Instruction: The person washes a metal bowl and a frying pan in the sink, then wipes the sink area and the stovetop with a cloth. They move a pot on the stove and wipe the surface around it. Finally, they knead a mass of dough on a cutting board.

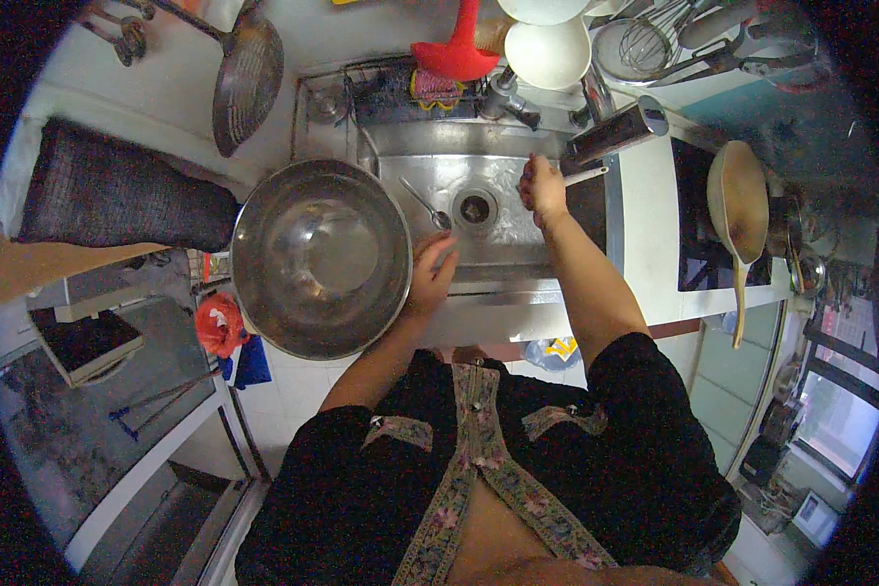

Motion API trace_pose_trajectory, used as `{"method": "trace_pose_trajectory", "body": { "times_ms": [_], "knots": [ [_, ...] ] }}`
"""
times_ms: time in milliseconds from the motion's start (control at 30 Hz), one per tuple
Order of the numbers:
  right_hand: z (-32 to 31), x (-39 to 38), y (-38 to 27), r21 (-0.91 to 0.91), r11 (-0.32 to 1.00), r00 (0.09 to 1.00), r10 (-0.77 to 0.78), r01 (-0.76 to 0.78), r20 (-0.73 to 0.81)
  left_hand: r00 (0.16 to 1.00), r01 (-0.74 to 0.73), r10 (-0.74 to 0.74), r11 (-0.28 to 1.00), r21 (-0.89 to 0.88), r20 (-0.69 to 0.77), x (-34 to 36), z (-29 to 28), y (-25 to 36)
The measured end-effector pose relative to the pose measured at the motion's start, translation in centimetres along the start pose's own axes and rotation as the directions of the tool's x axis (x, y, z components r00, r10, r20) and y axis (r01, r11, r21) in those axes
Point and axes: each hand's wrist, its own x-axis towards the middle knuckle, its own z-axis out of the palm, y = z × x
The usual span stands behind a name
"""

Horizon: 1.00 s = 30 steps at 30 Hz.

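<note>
My right hand is over the right part of the steel sink, its fingers curled closed around a utensil with a slim white handle. The handle sticks out to the right; the working end is hidden, so its kind does not show. At the sink's near edge, my left hand is open, with its fingers a little apart and nothing visible in them. Close to its left is the rim of a large round metal bowl, which looks empty. A metal spoon lies in the sink beside the drain.
A faucet and a dark cylindrical container stand behind the sink. A red ladle, a skimmer and a whisk hang above. Right of the sink, a long-handled pan is over the black stovetop.
</note>
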Motion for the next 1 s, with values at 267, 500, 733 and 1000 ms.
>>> {"method": "trace_pose_trajectory", "body": {
  "times_ms": [267,500,733,1000],
  "knots": [
    [2.7,2.4,-3.9,-0.309,0.948,0.978,-0.126,0.07,-0.166,0.981,0.144,-0.156,0.984,-0.105,-0.118,-0.1,-0.5,-1.3],
    [2.1,2.7,-0.3,-0.029,0.998,0.996,0.054,-0.052,0.076,0.887,0.33,-0.459,0.558,-0.761,0.048,7.2,7.5,1.9],
    [-1.1,4.6,5.2,0.039,0.993,0.992,-0.111,0.114,-0.067,0.621,0.532,-0.614,-0.126,-0.837,0.487,16.0,19.4,-1.1],
    [-3.0,0.1,4.9,0.515,0.847,0.98,0.19,-0.133,-0.059,0.82,0.572,-0.557,0.807,-0.146,0.134,17.1,25.0,-4.5]
  ]
}}
